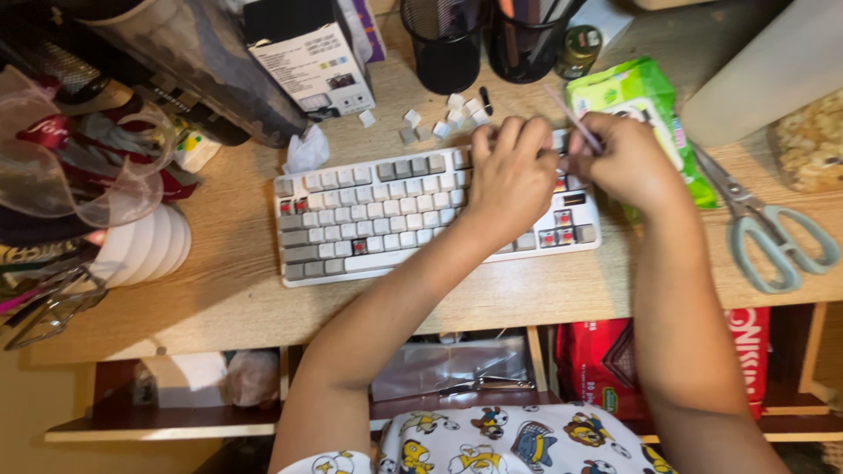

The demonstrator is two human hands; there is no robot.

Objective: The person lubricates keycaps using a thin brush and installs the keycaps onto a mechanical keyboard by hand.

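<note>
Both hands are bunched over the right end of the keyboard (386,206), which lies lengthwise left to right across the wooden desk (219,290). The left hand (509,171) rests knuckles-up on the keys, fingers curled down onto that end as if pinning it; whether anything sits inside that curl I cannot tell. The right hand (628,162) is just beside it, closed in a pinch around a thin pale stick (571,116) that slants up and away to the far left, its low end hidden where the two hands meet.

The spot they are working lies between them, at the right block of keys, so the right hand is a touch nearer to it, and the stick leads down into it from the right. Several caps are off: red switch stems (563,219) show near the right edge, with more bare ones at the left end and in the bottom row. The loose keycaps (439,118) sit in a small heap on the far side of the keyboard, just beyond the left hand's knuckles.

To the right, well apart from the hands, lie scissors (768,228) and a green wipes packet (645,105). Two black mesh pen cups (448,48) stand at the far edge.
</note>
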